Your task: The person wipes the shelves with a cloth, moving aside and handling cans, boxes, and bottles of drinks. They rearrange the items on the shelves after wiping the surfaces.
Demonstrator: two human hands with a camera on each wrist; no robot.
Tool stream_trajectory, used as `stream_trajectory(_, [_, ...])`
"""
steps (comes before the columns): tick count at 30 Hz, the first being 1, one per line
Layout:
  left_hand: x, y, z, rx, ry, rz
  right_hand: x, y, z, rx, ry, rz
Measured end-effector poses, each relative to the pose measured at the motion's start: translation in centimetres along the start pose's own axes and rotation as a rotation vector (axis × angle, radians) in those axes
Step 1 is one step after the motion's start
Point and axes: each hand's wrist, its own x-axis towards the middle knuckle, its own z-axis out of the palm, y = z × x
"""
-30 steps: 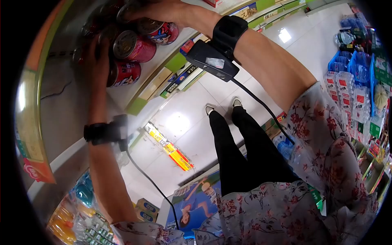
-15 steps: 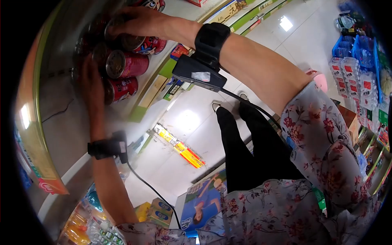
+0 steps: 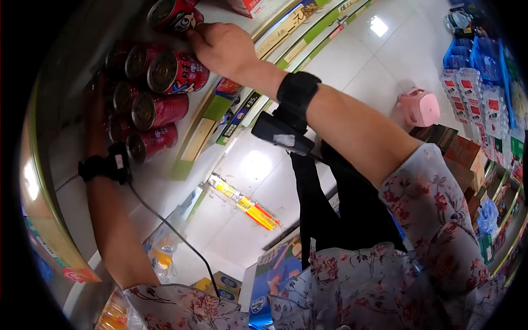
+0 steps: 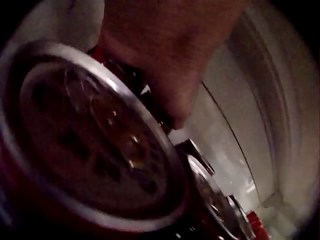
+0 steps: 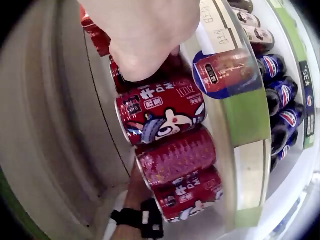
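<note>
Red and pink cans [image 3: 159, 113] lie close together on a shelf, their metal ends facing left in the head view. My left hand [image 3: 94, 110] is in shadow along their left side; in the left wrist view the hand [image 4: 160, 65] is behind a large can end [image 4: 95, 140], its fingers mostly hidden. Beside a red can [image 3: 179, 19] with a cartoon face, my right hand [image 3: 220, 49] is bent, fingertips at the can's edge. The right wrist view has that hand [image 5: 150, 37] over the cans [image 5: 165, 112], its fingers out of sight.
The shelf's green and cream front edge [image 3: 192, 148] runs beside the cans. Bottles [image 5: 285, 95] stand on a lower shelf. On the floor are a pink stool [image 3: 421, 107] and a yellow-red strip [image 3: 245, 203]. Packed bottles [image 3: 473, 93] are at far right.
My right hand has moved off the grouped cans toward the cartoon-face can, uncovering the can ends. My left hand and wrist have shifted left and up along the cans. The view has shifted too.
</note>
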Motion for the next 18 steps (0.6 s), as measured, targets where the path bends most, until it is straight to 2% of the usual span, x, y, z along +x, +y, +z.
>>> stream_trajectory(2, [0.9,-0.6,-1.0,0.07,-0.014,-0.079,0.0,-0.2,0.3,-0.07,-0.031,0.037])
stream_trajectory(5, [2.4,-2.5,-1.7,0.146,-0.18,0.145,0.2,-0.1,0.2,-0.076,-0.059,0.037])
stream_trajectory(6, [1.5,-3.5,-2.0,0.178,-0.152,0.15,0.3,-0.2,0.2,-0.059,-0.066,0.068])
stream_trajectory(9, [1.0,-3.4,-2.2,0.005,-0.354,0.12,0.2,0.1,0.4,-0.07,-0.043,0.033])
stream_trajectory(12, [2.1,-2.7,-1.8,0.112,-0.107,-0.067,0.1,0.1,0.6,-0.066,-0.03,0.044])
stream_trajectory(15, [-0.8,2.4,0.3,-0.036,0.033,0.196,0.2,0.3,0.6,-0.085,-0.072,0.051])
stream_trajectory(18, [-0.2,3.3,1.5,0.029,-0.121,0.184,0.2,0.2,0.9,-0.102,-0.054,0.075])
